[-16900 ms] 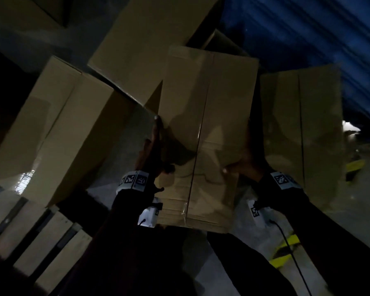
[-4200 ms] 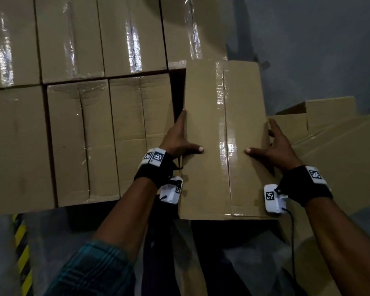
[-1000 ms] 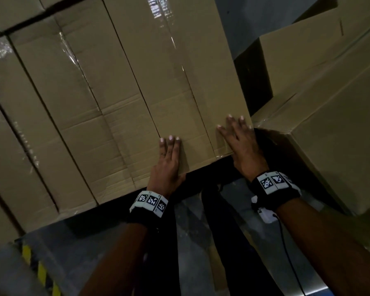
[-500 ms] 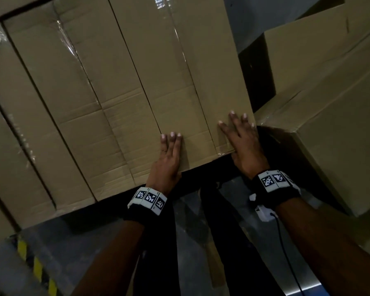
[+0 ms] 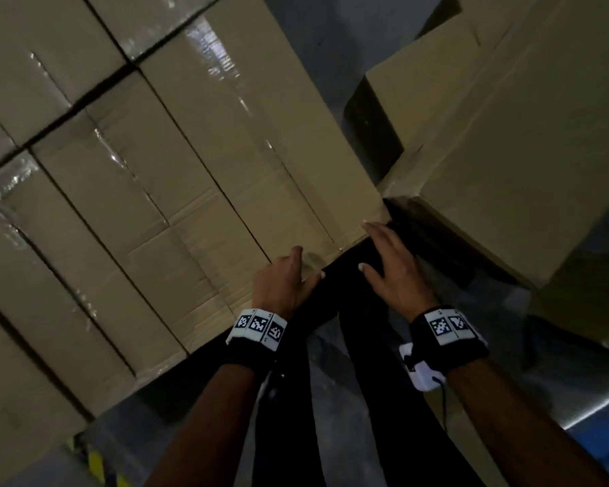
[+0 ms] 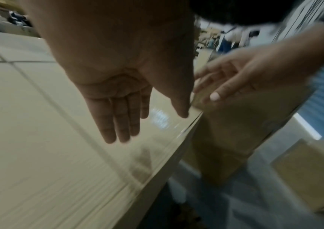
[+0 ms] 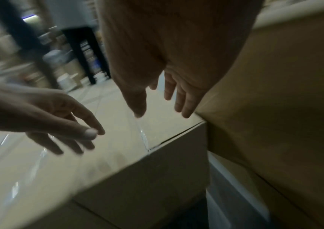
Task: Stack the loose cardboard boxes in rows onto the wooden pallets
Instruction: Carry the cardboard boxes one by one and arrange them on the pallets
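Head view: your left hand hovers palm-down over the near edge of the tan, tape-sealed cardboard box, grip spread and holding nothing. Your right hand hangs just off that box's near right corner, fingers straight and fanned, grip empty. The box lies at the right end of a row of like cardboard boxes, flush with its neighbour. Larger loose brown cartons stand just beside it to your right.
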A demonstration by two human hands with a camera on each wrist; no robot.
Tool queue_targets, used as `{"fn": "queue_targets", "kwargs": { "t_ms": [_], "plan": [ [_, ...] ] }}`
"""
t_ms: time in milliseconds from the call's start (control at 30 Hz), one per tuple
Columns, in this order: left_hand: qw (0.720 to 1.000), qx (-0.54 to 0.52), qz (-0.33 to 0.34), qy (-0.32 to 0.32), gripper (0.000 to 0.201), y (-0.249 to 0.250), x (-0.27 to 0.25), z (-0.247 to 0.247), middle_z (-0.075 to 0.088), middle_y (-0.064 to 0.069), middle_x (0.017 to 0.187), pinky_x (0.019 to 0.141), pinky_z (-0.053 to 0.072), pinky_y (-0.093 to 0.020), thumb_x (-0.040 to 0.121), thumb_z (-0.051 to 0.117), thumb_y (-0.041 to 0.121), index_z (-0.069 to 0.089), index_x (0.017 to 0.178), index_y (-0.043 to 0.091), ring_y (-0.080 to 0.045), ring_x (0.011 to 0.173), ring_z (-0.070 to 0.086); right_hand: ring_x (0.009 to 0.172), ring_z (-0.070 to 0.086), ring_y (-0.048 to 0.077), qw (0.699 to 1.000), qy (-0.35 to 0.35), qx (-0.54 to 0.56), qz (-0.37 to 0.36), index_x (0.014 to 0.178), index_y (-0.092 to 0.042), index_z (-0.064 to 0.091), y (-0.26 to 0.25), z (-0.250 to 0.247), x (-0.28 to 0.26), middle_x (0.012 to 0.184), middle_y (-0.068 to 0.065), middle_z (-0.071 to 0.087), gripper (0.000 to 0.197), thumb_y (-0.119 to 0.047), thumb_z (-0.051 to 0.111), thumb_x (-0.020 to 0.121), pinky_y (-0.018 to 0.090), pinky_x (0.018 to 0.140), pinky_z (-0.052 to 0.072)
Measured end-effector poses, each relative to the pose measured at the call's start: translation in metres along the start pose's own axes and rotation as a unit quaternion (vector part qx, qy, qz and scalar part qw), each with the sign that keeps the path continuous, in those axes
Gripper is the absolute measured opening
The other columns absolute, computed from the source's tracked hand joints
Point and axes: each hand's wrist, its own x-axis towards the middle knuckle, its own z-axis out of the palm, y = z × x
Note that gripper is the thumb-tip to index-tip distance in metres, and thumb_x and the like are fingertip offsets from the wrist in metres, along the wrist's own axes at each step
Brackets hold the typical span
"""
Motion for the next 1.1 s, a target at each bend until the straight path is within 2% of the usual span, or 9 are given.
{"fn": "queue_targets", "kwargs": {
  "t_ms": [133,233,333,467,633,800,867,967,1100],
  "plan": [
    [0.999,-0.024,0.031,0.025,0.057,0.026,-0.019,-0.018,0.070,-0.004,0.111,0.074,0.056,-0.041,0.093,0.047,0.058,0.044,0.137,0.022,-0.028,0.097,0.067,0.121,0.054,0.018,0.985,0.140,0.096,0.043,0.147,-0.014,0.042,-0.013,-0.018,-0.050,0.144,0.005,0.046,0.061,-0.004,0.063,0.091,0.031,0.100,0.047],
    [0.996,-0.052,0.062,0.028,0.052,0.051,-0.023,-0.032,0.071,-0.001,0.110,0.077,0.056,-0.042,0.092,0.050,0.055,0.045,0.135,0.026,-0.023,0.099,0.067,0.108,0.061,0.014,0.956,0.242,0.138,0.092,0.143,-0.020,0.044,-0.011,-0.039,-0.078,0.139,0.005,0.050,0.061,-0.001,0.064,0.089,0.026,0.087,0.053],
    [0.989,-0.077,0.124,0.032,0.060,0.080,-0.016,-0.047,0.073,-0.001,0.100,0.074,0.055,-0.041,0.094,0.054,0.045,0.031,0.146,0.024,-0.026,0.092,0.068,0.107,0.061,0.012,0.929,0.301,0.175,0.127,0.144,-0.027,0.041,0.001,-0.057,-0.098,0.138,0.000,0.049,0.060,-0.011,0.063,0.090,0.028,0.083,0.054],
    [0.977,-0.107,0.179,0.046,0.075,0.125,-0.001,-0.066,0.068,0.003,0.085,0.066,0.053,-0.040,0.095,0.057,0.035,0.013,0.153,0.018,-0.027,0.079,0.067,0.107,0.061,0.016,0.911,0.342,0.179,0.149,0.142,-0.023,0.043,0.018,-0.086,-0.108,0.134,0.000,0.049,0.056,-0.016,0.061,0.089,0.023,0.080,0.053],
    [0.963,-0.115,0.228,0.084,0.073,0.175,0.029,-0.073,0.066,-0.003,0.095,0.068,0.053,-0.038,0.094,0.058,0.036,0.018,0.153,0.020,-0.026,0.088,0.065,0.106,0.058,0.011,0.892,0.396,0.165,0.146,0.141,-0.023,0.045,0.041,-0.131,-0.093,0.134,0.005,0.053,0.055,-0.024,0.058,0.088,0.026,0.084,0.051],
    [0.952,-0.113,0.254,0.130,0.089,0.227,0.082,-0.083,0.055,-0.018,0.125,0.092,0.046,-0.043,0.082,0.074,0.039,0.027,0.150,0.006,-0.035,0.114,0.053,0.131,0.044,0.015,0.875,0.447,0.123,0.141,0.144,-0.018,0.041,0.069,-0.181,-0.054,0.144,0.006,0.042,0.063,-0.017,0.067,0.086,0.024,0.104,0.041],
    [0.961,-0.108,0.224,0.121,0.114,0.246,0.107,-0.091,0.042,-0.019,0.143,0.104,0.039,-0.045,0.068,0.086,0.040,0.017,0.153,0.006,-0.036,0.128,0.042,0.136,0.035,0.015,0.879,0.443,0.082,0.156,0.147,-0.010,0.037,0.086,-0.197,-0.036,0.150,0.011,0.034,0.077,-0.022,0.074,0.081,0.020,0.111,0.030],
    [0.973,-0.140,0.178,0.049,0.150,0.272,0.136,-0.106,0.023,-0.018,0.155,0.110,0.034,-0.051,0.047,0.098,0.020,-0.007,0.155,0.017,-0.035,0.138,0.030,0.146,0.019,0.020,0.900,0.367,0.118,0.204,0.155,-0.013,0.019,0.107,-0.218,-0.014,0.161,0.013,0.011,0.103,-0.027,0.083,0.075,0.029,0.116,0.023],
    [0.979,-0.113,0.159,-0.051,0.159,0.301,0.158,-0.120,0.032,-0.025,0.145,0.097,0.043,-0.061,0.047,0.095,0.003,-0.020,0.151,0.036,-0.046,0.124,0.044,0.151,-0.003,0.020,0.936,0.250,0.109,0.224,0.156,-0.016,-0.007,0.133,-0.240,0.010,0.163,0.007,-0.015,0.137,-0.024,0.092,0.062,0.041,0.122,0.014]
  ]
}}
